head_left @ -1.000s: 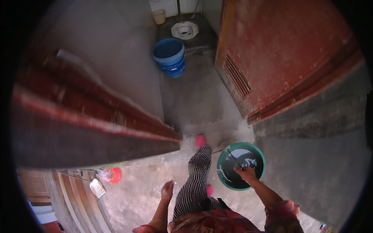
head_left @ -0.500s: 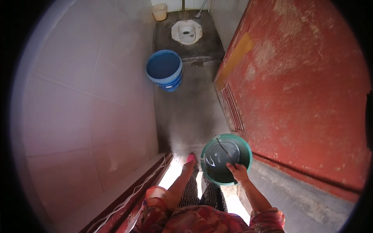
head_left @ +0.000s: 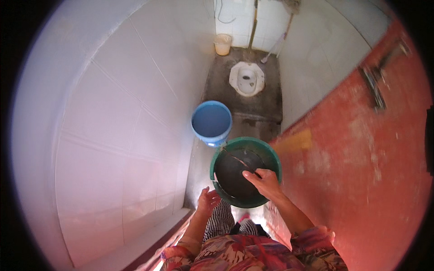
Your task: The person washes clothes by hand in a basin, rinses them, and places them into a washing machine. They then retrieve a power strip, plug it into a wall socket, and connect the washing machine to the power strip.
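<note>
A person is looking down into a narrow toilet room, their own arms coming in from the bottom edge in patterned, colourful sleeves. The right hand [head_left: 264, 181] is gripping the thin wire handle of a green bucket [head_left: 271, 158], its fingers curled tightly around the wire, and the bucket is hanging in front of the body, just right of centre, with a dark inside. The left hand [head_left: 207, 201] is hanging free beside the bucket's lower left rim, its fingers loosely spread and holding nothing; whether it is touching the bucket cannot be told. Just beyond the green bucket, on the grey floor [head_left: 199, 167], a blue bucket [head_left: 211, 122] is standing upright and open. Further away, a white squat toilet [head_left: 247, 77] is sitting in a raised dark platform, with a small pale yellow bin [head_left: 222, 44] standing near the back left corner. White tiled walls [head_left: 113, 135] are rising on the left and at the back, and a worn red door [head_left: 370, 171] is filling the right side. Striped trouser legs are showing below the bucket.
</note>
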A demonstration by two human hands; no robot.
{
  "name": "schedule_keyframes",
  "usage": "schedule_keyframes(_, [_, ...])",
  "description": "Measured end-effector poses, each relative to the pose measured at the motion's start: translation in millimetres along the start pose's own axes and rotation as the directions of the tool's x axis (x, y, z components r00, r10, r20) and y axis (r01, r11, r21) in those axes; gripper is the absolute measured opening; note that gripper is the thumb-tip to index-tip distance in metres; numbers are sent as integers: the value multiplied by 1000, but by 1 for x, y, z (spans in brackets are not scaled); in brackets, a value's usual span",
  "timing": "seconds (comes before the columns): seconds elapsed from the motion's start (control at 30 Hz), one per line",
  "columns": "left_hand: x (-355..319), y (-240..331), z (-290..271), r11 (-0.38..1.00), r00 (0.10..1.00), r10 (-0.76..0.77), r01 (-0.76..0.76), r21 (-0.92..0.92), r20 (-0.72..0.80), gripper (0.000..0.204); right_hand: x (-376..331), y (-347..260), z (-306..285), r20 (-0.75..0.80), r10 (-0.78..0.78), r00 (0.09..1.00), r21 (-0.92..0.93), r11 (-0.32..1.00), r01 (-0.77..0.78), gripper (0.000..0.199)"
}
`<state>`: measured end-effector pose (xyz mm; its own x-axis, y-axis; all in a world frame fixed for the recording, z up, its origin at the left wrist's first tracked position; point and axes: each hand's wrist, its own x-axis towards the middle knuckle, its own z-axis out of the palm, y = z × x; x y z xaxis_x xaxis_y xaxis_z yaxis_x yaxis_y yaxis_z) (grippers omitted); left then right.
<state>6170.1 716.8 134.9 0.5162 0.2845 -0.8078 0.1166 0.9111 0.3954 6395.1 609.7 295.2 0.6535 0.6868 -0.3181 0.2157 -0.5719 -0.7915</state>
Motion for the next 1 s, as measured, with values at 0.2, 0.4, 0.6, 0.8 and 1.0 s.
schedule_keyframes(0.2, [87,118,82,989,999,-43,47,-138,32,58,141,-50,-36,-151,-56,987,-94,995,42,56])
schedule_keyframes(0.4, [188,201,160,991,993,-111,114,-63,50,57,280,-71,-67,-278,-131,951,-249,967,60,54])
schedule_keyframes(0.6, [304,275,240,994,995,-94,92,-58,-37,44,432,-65,-99,-299,-174,938,-341,938,65,54])
schedule_keyframes(0.8, [445,293,311,986,975,-23,-15,-169,-220,33,582,8,-112,-162,-144,976,-333,939,83,50])
schedule_keyframes(1.0, [543,313,342,973,961,-127,72,-219,-248,28,710,75,-101,0,-69,998,-309,949,66,47])
